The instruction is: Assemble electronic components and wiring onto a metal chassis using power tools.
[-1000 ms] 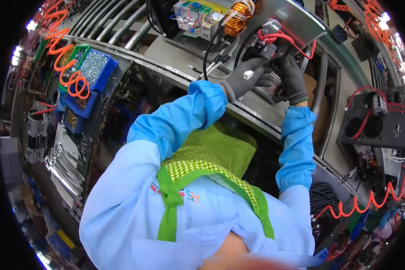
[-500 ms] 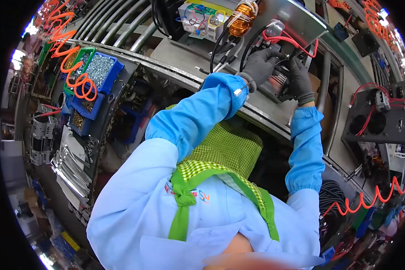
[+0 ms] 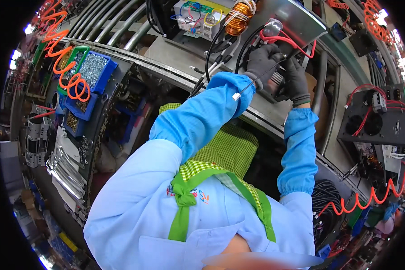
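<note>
My left hand [image 3: 261,64], in a dark grey glove, has its fingers closed at the end of a thin black cable [image 3: 262,76]. The cable trails back over the wrist to a small white connector [image 3: 236,96]. Facing it, my right hand [image 3: 296,84], gloved alike, has bent fingers pinched close to the left fingertips; what they grip is hidden. Both hands are at the open side of a metal chassis [image 3: 297,20]. Just above them are thick red wires [image 3: 285,39] and a round, clear-wrapped part [image 3: 272,28].
Left of the chassis are a copper coil [image 3: 238,19] and a circuit board [image 3: 198,8]. Farther left, blue bins [image 3: 104,74] of screws stand beside metal strips [image 3: 66,168]. A dark fan unit [image 3: 374,118] is at the right. Orange coiled hoses [image 3: 76,84] hang at both sides.
The view has shifted slightly. Both hands stay together at the same spot by the chassis, with the thin cable still trailing over my left wrist. My right fingers have shifted a little.
</note>
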The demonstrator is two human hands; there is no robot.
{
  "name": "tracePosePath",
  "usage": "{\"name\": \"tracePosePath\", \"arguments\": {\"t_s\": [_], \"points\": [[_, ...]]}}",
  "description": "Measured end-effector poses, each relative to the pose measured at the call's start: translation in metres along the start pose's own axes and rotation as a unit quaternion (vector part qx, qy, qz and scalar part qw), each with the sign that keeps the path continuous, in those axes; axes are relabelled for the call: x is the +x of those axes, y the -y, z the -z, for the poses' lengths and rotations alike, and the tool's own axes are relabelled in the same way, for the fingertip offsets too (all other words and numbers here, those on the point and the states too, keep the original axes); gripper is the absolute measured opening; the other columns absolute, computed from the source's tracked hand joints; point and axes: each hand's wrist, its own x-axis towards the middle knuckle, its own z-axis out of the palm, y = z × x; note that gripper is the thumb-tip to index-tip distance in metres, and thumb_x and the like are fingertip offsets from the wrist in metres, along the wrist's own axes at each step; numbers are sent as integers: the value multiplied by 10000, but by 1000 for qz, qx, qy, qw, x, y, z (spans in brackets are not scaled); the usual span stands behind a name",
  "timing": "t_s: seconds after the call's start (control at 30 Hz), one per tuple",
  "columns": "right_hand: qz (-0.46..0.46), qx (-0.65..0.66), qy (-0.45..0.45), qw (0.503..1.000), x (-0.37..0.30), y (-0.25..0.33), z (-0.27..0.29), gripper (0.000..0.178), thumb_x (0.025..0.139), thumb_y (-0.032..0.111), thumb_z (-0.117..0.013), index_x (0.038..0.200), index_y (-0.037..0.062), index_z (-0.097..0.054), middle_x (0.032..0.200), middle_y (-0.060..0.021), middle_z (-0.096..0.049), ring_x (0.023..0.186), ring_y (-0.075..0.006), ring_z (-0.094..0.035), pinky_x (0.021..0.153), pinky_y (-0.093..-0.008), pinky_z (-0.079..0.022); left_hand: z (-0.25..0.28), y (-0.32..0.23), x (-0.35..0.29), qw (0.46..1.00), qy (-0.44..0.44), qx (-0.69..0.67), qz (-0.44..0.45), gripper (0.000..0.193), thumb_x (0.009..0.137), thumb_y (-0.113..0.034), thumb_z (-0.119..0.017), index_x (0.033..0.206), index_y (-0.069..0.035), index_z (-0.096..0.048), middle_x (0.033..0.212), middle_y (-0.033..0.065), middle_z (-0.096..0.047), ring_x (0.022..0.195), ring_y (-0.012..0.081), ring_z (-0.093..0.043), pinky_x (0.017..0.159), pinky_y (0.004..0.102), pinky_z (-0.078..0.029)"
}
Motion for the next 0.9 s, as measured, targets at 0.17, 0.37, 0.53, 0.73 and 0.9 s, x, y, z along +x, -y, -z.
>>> {"name": "tracePosePath", "arguments": {"t_s": [0.17,0.37,0.53,0.73,0.9], "points": [[-10,10,-3,1000,3,-2,1,379,969,325,-519,1205,32,-553,1129,-53,-596,994,-162,-572,875,-317,-479,3,-3,-5,996,0,-1,-89,212,869,-138,-634,1040,-14,-620,832,47,-657,745,151,-613,684,299,-503],[40,24,27,999,6,-14,9,336,968,233,-517,1230,23,-537,1116,-53,-606,1021,-154,-567,899,-305,-463,10,-62,-8,938,64,328,-91,413,816,-393,-645,1009,-28,-630,877,142,-674,834,283,-661,749,390,-517],[38,46,-45,997,7,-21,-2,345,935,211,-561,1225,25,-544,1136,-58,-600,1026,-165,-577,918,-317,-470,1,-83,4,861,98,487,-109,393,818,-387,-590,978,-36,-659,909,178,-673,865,320,-658,787,411,-515],[122,-257,-171,943,-17,-17,6,309,933,275,-556,1155,68,-611,1083,-74,-620,996,-172,-579,859,-310,-477,-12,-90,14,840,166,514,-55,337,807,-349,-597,941,-54,-690,944,207,-664,885,333,-651,793,418,-506],[146,-379,-211,889,-139,79,3,357,884,287,-624,1115,15,-601,1053,-113,-605,927,-205,-598,814,-326,-488,-11,-103,16,744,134,613,-230,477,852,-493,-516,878,-58,-710,904,187,-668,857,340,-632,796,424,-473]]}}
